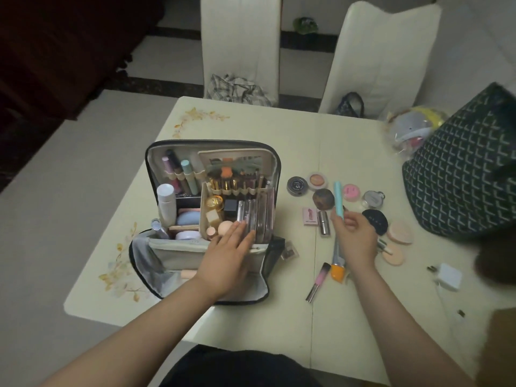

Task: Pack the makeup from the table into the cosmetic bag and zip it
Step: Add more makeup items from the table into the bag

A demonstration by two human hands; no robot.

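Observation:
The cosmetic bag (156,252) lies unzipped on the left half of the table, full of bottles, brushes, compacts and palettes. My left hand (227,254) rests with straight fingers on the palettes (255,216) at the bag's front right. My right hand (354,236) holds a teal tube (338,198) upright above the loose makeup. Around it lie round compacts (297,185), a pink box (310,216), a silver lipstick (324,222), powder puffs (399,232), a pink gloss (317,283) and an orange-tipped brush (337,268).
A dark patterned tote (463,169) stands at the table's right edge, with a plastic-wrapped bundle (410,127) behind it. A white charger (448,276) lies near the right front. Two white chairs (382,54) stand beyond the table's far edge.

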